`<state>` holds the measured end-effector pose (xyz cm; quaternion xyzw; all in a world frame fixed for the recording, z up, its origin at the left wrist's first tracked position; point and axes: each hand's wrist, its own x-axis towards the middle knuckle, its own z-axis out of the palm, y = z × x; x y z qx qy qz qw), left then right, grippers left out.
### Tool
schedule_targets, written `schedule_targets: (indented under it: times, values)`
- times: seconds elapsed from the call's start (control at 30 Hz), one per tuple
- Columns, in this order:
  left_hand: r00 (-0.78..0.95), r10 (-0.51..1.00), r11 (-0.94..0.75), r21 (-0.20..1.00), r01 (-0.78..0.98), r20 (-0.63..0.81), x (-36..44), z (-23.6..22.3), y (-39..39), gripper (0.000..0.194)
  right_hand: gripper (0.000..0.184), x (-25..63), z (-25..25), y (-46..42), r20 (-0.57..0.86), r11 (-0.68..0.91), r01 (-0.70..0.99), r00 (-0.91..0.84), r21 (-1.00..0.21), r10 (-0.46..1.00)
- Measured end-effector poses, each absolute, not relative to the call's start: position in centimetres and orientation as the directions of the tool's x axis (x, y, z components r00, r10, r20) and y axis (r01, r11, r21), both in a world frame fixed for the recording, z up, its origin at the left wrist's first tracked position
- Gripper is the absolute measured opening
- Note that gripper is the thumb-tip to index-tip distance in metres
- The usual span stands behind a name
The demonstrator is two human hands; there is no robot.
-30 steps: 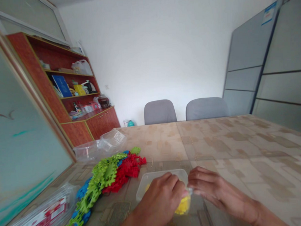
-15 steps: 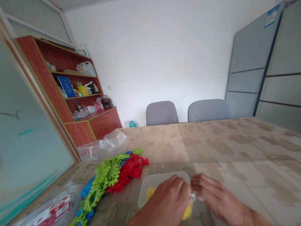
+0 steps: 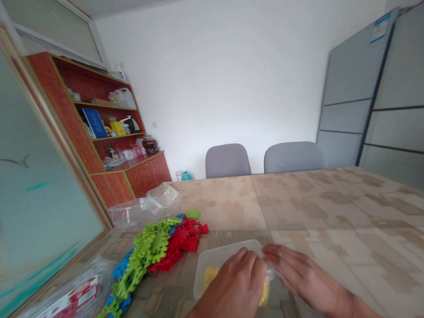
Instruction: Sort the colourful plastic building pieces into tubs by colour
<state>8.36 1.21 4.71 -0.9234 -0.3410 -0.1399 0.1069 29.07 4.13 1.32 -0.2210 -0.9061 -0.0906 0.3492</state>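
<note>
A translucent plastic box [image 3: 201,260] stands on the table in front of me, with yellow plastic pieces [image 3: 211,274] inside. My left hand [image 3: 235,279] is closed in a fist over the box, covering much of it. Between my hands shows a bit of clear plastic bag [image 3: 270,271], with yellow visible through it below. My right hand [image 3: 299,274] lies at the box's right edge, its fingers pressed together at the bag. Both hands' fingertips are largely hidden.
Left of the box lies a heap of green gear-edged pieces [image 3: 150,242], red pieces [image 3: 180,246] and blue pieces [image 3: 123,266]. Clear plastic containers [image 3: 163,198] sit behind it. A clear package with a red label [image 3: 69,301] lies front left. Two grey chairs [image 3: 228,160] stand beyond the table.
My right hand has shifted slightly left, with its fingers nearer my left hand. The left hand stays closed and has moved only a little. The heap of pieces is unchanged.
</note>
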Motion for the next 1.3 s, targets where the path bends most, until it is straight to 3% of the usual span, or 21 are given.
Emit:
schedule_targets:
  times: [0.2, 0.37, 0.63, 0.8, 0.9, 1.13, 1.2, 1.23, 1.3]
  values:
    - [0.758, 0.567, -0.763, -0.142, 0.631, 0.323, 9.0, 4.8, 0.9, 0.012, 0.028, 28.9, 0.7, 4.1, 0.695, 0.869, 0.481, -0.665, 0.119, 0.273]
    - [0.744, 0.583, -0.758, -0.11, 0.643, 0.326, 9.5, 4.6, 1.1, 0.012, 0.025, 28.8, 1.0, 3.9, 0.694, 0.882, 0.463, -0.664, 0.088, 0.279]
    - [0.653, 0.343, -0.782, -0.18, 0.597, 0.675, 9.5, 2.5, 1.4, 0.015, 0.024, 29.1, 1.9, 4.4, 0.538, 0.891, 0.408, -0.714, -0.202, 0.449]
    - [0.68, 0.214, -0.818, -0.252, 0.517, 0.701, 9.8, 2.3, 0.7, 0.022, 0.042, 30.1, 2.7, 4.3, 0.387, 0.847, 0.441, -0.756, -0.296, 0.528]
    - [0.7, 0.164, -0.844, -0.269, 0.464, 0.695, 9.9, 2.2, 0.7, 0.025, 0.04, 30.1, 3.3, 4.0, 0.386, 0.841, 0.416, -0.754, -0.346, 0.532]
    - [0.757, 0.22, -0.89, -0.19, 0.413, 0.615, 10.3, 1.2, 1.4, 0.023, 0.016, 30.6, 2.5, 4.7, 0.444, 0.811, 0.383, -0.692, -0.442, 0.569]
    - [0.758, 0.305, -0.883, -0.126, 0.451, 0.577, 9.9, 1.8, 1.4, 0.015, 0.014, 30.9, 2.1, 4.9, 0.47, 0.817, 0.377, -0.679, -0.437, 0.564]
    - [0.747, 0.387, -0.862, -0.076, 0.502, 0.541, 9.6, 2.3, 1.4, 0.018, 0.014, 31.1, 2.0, 5.0, 0.474, 0.819, 0.384, -0.676, -0.427, 0.564]
    - [0.681, 0.6, -0.765, 0.05, 0.643, 0.419, 8.7, 3.3, 1.2, 0.053, 0.016, 31.3, 1.9, 5.1, 0.471, 0.816, 0.416, -0.67, -0.402, 0.574]
